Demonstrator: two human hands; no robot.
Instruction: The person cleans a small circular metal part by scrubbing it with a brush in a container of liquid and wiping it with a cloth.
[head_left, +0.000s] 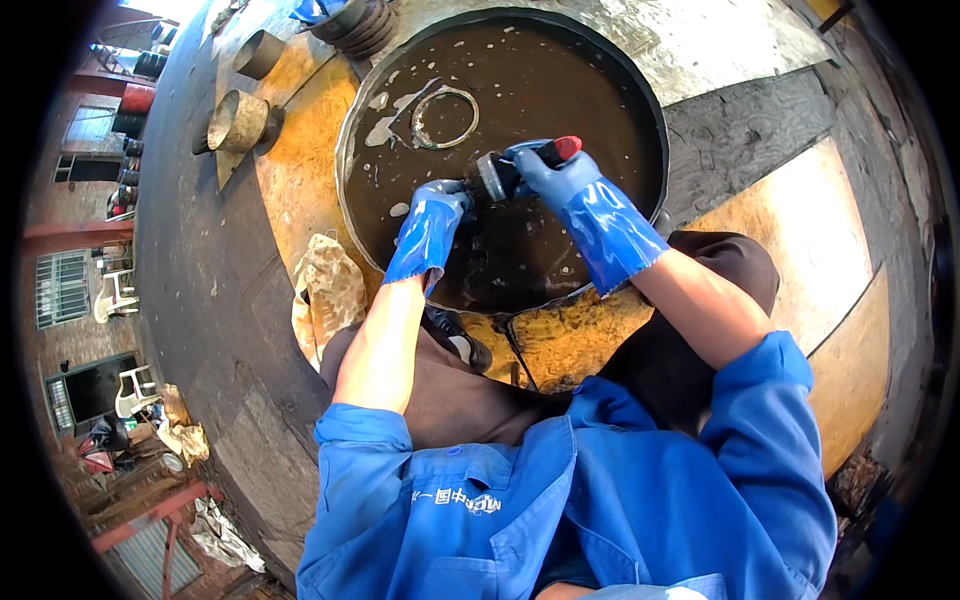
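Both of my hands wear blue rubber gloves and are above a large round tub of murky brown liquid. My right hand is closed around a black tool with a red end, its body slanting down to the left. A short round dark piece with a greyish rim sits between my hands; I cannot tell whether it belongs to the tool. My left hand is closed at the left side of that piece, fingertips partly hidden. A pale metal ring lies in the liquid beyond my left hand.
Two short metal cylinders stand left of the tub, and stacked dark rings stand behind it. A crumpled tan cloth lies by my left knee. Metal sheets cover the ground. White chairs stand far left.
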